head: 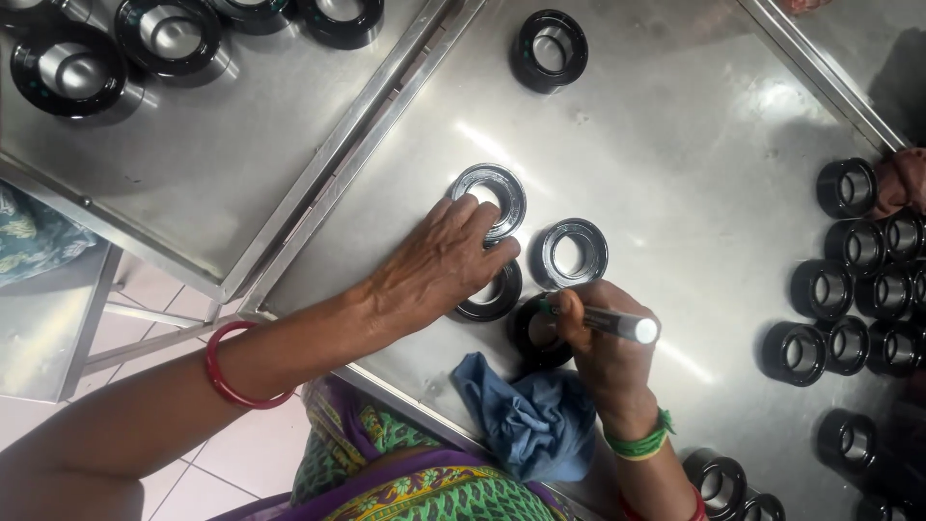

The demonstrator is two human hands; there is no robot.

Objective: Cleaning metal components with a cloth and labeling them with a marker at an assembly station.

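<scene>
Black ring (494,297): left hand (439,265) is covering most of it. Second black ring (532,333): right hand (598,352) is hiding its near side. Rings at the worktop's (675,193) right edge (892,371): frame is cutting them off.

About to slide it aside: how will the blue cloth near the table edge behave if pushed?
The blue cloth lies crumpled in soft folds, so it would probably bunch up rather than slide whole. It looks light and floppy. On the smooth steel table it may drag easily, perhaps off the near edge.

A factory workshop — steel worktables (675,145) covered with rows of identical black ring parts (849,280) — on tiled floor (174,482).
</scene>
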